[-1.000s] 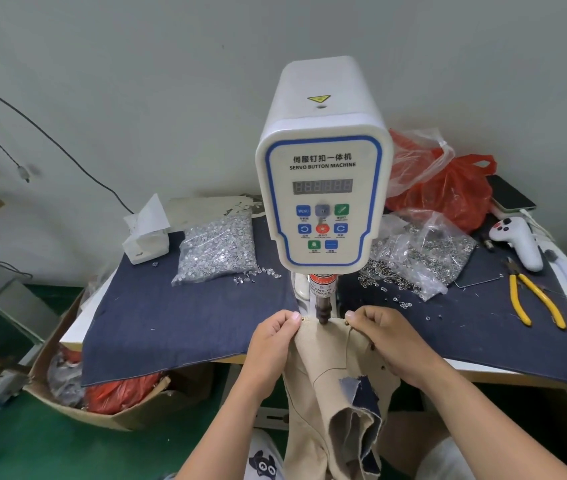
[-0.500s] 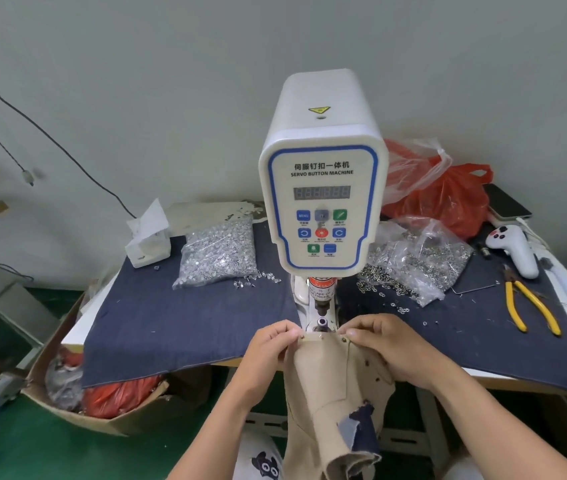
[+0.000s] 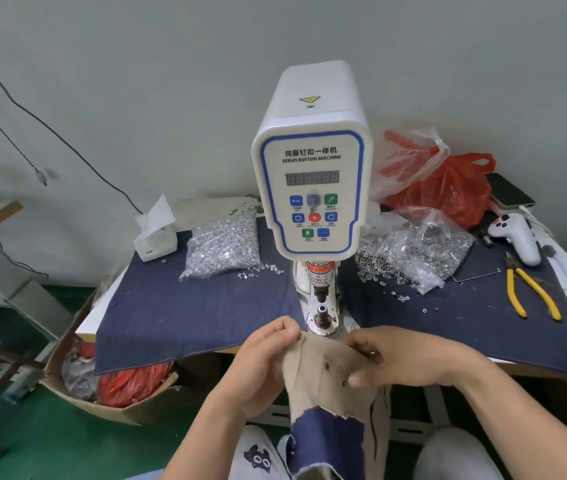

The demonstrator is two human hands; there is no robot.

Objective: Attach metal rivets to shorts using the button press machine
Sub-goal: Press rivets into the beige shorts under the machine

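Head view. Your left hand (image 3: 264, 365) pinches the upper left edge of the shorts (image 3: 327, 379), fingers closed on the tan cloth. Your right hand (image 3: 403, 362) grips the upper right edge, thumb under and fingers curled over the fold. The shorts hang between both hands just in front of the table (image 3: 84, 329) edge, below and near the lower die (image 3: 322, 315) of the press (image 3: 313, 188); cloth and die are apart. Two small dark rivets (image 3: 326, 366) show on the tan face, one near the middle, one close to your right thumb. A frayed blue denim patch (image 3: 327, 441) lies at the lower part of the garment.

The press stands upright at the table's centre, its control panel facing you, its display dark. A blue cloth (image 3: 188, 313) covers the tabletop on both sides of it. Left of the press sits a clear bag of silvery parts (image 3: 223, 247), with a white box (image 3: 155, 237) further left. Right of the press lies an open bag of ring parts (image 3: 413, 251), some spilled onto the cloth. Behind it rests a red bag (image 3: 448, 188). Yellow pliers (image 3: 531, 294) lie at the far right, near a white handheld device (image 3: 517, 237). A cardboard box (image 3: 109, 393) stands on the green floor, left of the table.
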